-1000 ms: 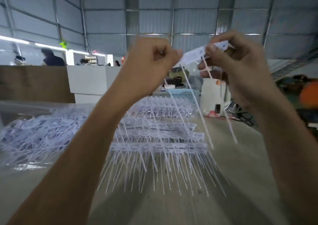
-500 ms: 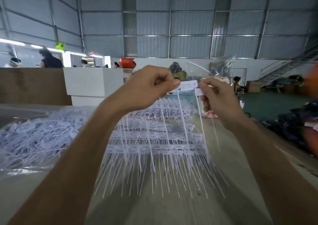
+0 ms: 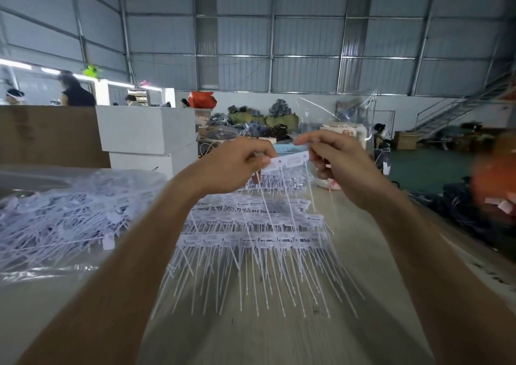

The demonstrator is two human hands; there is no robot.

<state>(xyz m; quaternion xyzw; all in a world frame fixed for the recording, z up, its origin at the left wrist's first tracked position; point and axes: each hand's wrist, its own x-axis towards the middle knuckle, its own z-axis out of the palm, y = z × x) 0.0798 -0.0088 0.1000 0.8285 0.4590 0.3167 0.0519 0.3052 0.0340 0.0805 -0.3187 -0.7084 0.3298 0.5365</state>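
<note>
A short white strip of plastic tag seals (image 3: pixel 290 161) is held in the air above the table, its thin tails hanging down. My left hand (image 3: pixel 237 166) pinches the strip's left end and my right hand (image 3: pixel 337 163) pinches its right end. Below them, rows of the same white seals (image 3: pixel 251 236) lie side by side on the table, tails pointing toward me. A loose heap of seals (image 3: pixel 61 225) lies on clear plastic at the left.
The wooden table (image 3: pixel 279 336) runs toward me. White boxes (image 3: pixel 148 132) and a brown board (image 3: pixel 47 135) stand behind the heap. A clear plastic bag (image 3: pixel 343 116) rises behind my right hand. Dark clothing (image 3: pixel 460 211) lies at the right. People work at the far left.
Both hands came down and away from the camera with the strip, from face height to just above the far rows. The strip now lies nearly level between them.
</note>
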